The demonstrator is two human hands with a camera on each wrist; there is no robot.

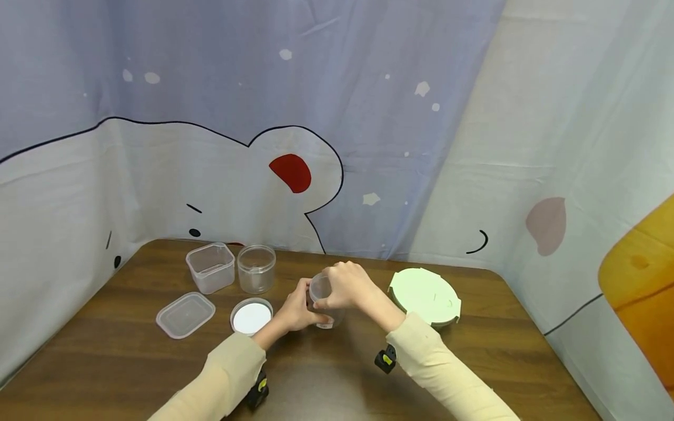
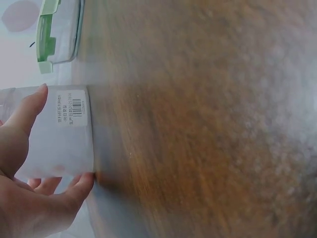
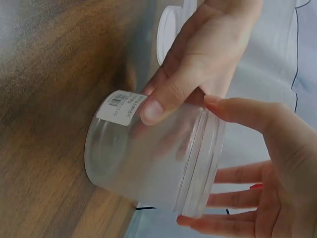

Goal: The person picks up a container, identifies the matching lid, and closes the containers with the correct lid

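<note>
A clear round plastic jar (image 1: 319,286) stands slightly tilted between both hands above the wooden table. My left hand (image 1: 296,310) holds its body from the left, thumb on one side and fingers round the other. From above, my right hand (image 1: 348,285) grips the ridged top end, thumb and fingers spread round it. Whether that end is a bare rim or a clear lid I cannot tell. A white barcode label (image 3: 120,106) is stuck low on the jar, close to the left thumb in the right wrist view.
Left of the hands are a round clear jar (image 1: 256,270), a rectangular tub (image 1: 211,269), a flat rectangular lid (image 1: 185,316) and a round lid with a white lining (image 1: 252,317). A container with a pale green clip lid (image 1: 425,294) sits on the right. A printed curtain (image 1: 368,146) hangs behind the table.
</note>
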